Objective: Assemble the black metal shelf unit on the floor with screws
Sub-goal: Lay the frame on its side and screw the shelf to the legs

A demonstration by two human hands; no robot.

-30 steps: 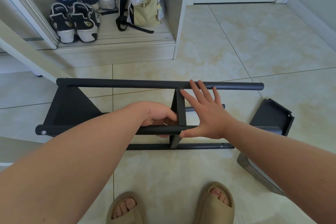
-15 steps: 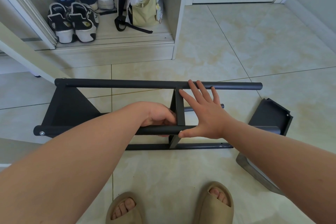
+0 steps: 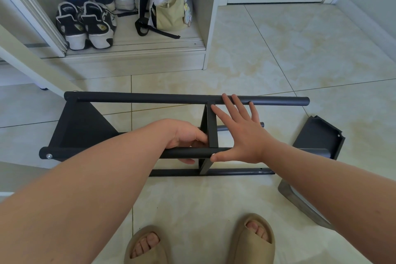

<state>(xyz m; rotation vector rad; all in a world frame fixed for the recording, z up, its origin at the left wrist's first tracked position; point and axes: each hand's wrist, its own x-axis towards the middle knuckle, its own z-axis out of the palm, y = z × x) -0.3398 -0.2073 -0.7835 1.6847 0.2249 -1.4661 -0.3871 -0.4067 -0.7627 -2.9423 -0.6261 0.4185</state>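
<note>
one shelf frame [image 3: 85, 130], left fingers [image 3: 198, 136] wrapping its near tube [image 3: 182, 152], right fingers [image 3: 227, 105] splayed across

Dark sneakers [image 3: 84, 25] with white soles stand in pairs on the base of an open white closet [image 3: 132, 61], beside a pale green backpack [image 3: 171, 6] (its black straps trail forward). Tan slides [image 3: 252, 240] rest on the beige tiled floor [image 3: 267, 53].

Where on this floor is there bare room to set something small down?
Widest: the beige tiles between the far black metal tube and the white cabinet base, running right. Also the strip between the thin black bottom rail and the tan slippers. Crowded: the middle black panel, where the left hand grips the near black tube and the right hand presses flat.
</note>
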